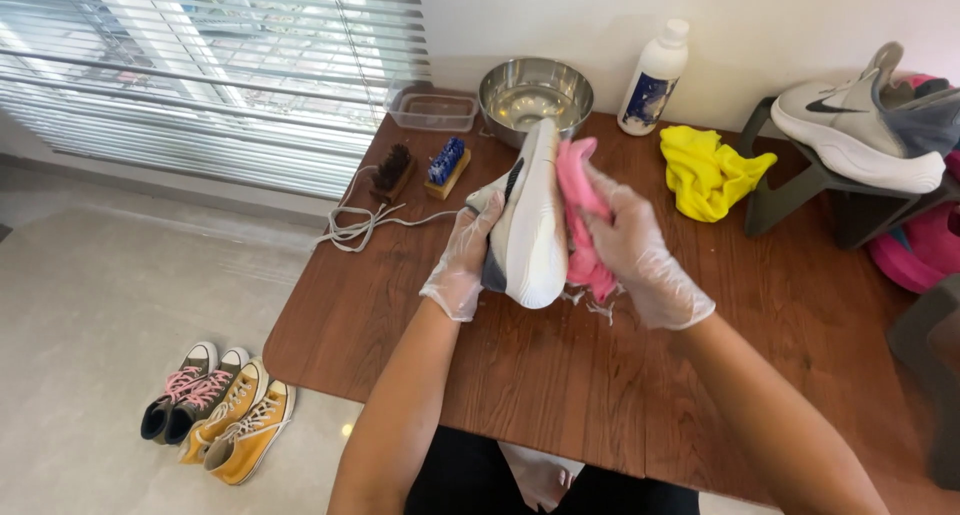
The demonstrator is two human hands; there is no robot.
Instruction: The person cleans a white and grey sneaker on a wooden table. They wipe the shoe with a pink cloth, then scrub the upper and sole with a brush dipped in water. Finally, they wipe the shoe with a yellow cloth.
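Observation:
My left hand [462, 260], in a clear plastic glove, grips a white sneaker [530, 225] from its left side and holds it on edge above the wooden table [420, 315], sole facing me. My right hand [640, 255], also gloved, presses a pink cloth [580, 215] against the right side of the sneaker. Drops of foam or water lie on the table just below the cloth.
A steel bowl [535, 95], a clear plastic tub [434, 108], a white bottle [652, 78], two brushes [420, 167] and loose white laces [365, 223] sit at the back. A yellow cloth [708, 172] lies right, beside a stand holding another white sneaker [850, 130]. Two pairs of shoes [215, 410] are on the floor.

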